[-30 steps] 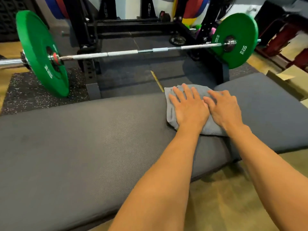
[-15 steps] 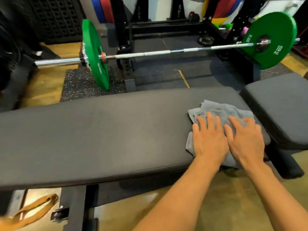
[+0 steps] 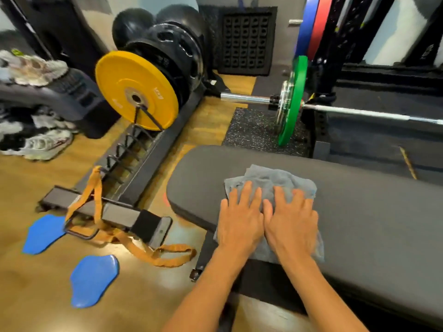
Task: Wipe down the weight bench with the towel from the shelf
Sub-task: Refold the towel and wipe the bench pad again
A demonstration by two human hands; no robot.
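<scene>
A grey towel (image 3: 271, 178) lies crumpled on the dark grey padded weight bench (image 3: 374, 212), close to the bench's left end. My left hand (image 3: 239, 221) and my right hand (image 3: 291, 224) lie side by side, flat on the towel, fingers spread and pointing away from me. Both palms press the cloth against the pad. The towel's near edge hangs over the bench's front side below my wrists.
A barbell with a green plate (image 3: 291, 104) rests behind the bench on a black speckled mat. To the left stands a plate rack with a yellow plate (image 3: 136, 89) and black plates. An orange band (image 3: 153, 252) and two blue pads (image 3: 94, 279) lie on the wooden floor. Shoes (image 3: 40, 142) sit far left.
Both hands have slid the towel leftward along the bench, from near its right part to its left end. My view has swung left with them, bringing the plate rack and floor into sight.
</scene>
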